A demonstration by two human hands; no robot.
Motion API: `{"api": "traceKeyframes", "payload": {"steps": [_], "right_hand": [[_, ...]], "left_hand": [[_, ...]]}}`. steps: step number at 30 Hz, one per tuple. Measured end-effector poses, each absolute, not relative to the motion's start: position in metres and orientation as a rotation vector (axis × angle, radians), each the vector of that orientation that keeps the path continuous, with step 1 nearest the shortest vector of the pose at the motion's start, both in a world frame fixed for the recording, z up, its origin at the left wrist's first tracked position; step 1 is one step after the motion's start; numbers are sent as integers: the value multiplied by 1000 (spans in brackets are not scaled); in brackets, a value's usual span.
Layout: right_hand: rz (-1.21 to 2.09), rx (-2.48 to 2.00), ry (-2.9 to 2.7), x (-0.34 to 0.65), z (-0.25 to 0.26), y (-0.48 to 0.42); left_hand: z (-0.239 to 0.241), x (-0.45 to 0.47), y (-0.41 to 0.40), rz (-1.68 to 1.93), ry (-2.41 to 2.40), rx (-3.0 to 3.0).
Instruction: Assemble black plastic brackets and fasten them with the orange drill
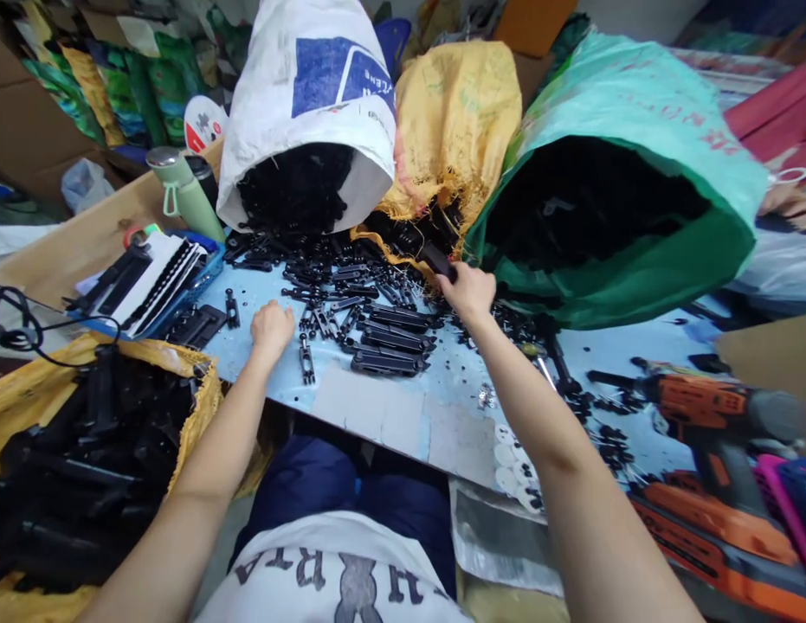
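My right hand (471, 292) is closed on a dark, flat black plastic piece (438, 260) in front of the yellow woven sack's mouth. My left hand (273, 327) is curled over the blue tabletop (289, 394); whatever its fingers may hold is hidden. Between the hands, several long black plastic parts (390, 349) lie in a stacked row. A small black linkage piece (306, 358) lies just right of my left hand. Behind them, loose black parts (338, 277) spread in a pile toward the sacks.
A white sack (370, 186), a yellow sack (461, 112) and a green sack (636, 294) line the back. An orange cordless drill (707, 407) stands at right. At left are a blue basket (162, 307), a green flask (191, 199) and a yellow sack (204, 381) of black parts.
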State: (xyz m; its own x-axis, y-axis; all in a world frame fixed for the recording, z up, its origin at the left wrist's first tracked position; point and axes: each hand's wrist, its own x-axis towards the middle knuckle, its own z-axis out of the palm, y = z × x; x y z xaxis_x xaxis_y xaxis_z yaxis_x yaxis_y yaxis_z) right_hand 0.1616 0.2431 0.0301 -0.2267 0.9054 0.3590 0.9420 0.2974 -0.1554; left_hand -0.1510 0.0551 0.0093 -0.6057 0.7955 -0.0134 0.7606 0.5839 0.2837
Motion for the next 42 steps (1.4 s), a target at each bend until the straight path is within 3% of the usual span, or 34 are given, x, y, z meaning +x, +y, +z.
{"api": "traceKeyframes", "payload": {"steps": [8, 12, 16, 22, 25, 30, 35, 42], "right_hand": [[446, -1041, -2370, 269, 14, 48], [467, -1153, -2552, 270, -7, 4], [405, -1155, -2549, 233, -16, 1], [823, -1248, -2016, 193, -13, 4], [1135, -1259, -1757, 193, -15, 3], [1496, -1268, -1408, 192, -21, 1], [1654, -1200, -1295, 179, -20, -4], [1382, -1085, -1704, 196, -11, 2]], "left_hand": [[-3, -93, -19, 192, 2547, 1452], [1, -90, -28, 594, 2653, 1555], [21, -75, -34, 1091, 2248, 1915], [56, -22, -47, 335, 1995, 2249], [39, -5, -33, 249, 1812, 2333], [-11, 3, -13, 687, 1452, 2186], [-19, 11, -23, 1002, 1226, 1861], [3, 20, -31, 1185, 1337, 1848]]}}
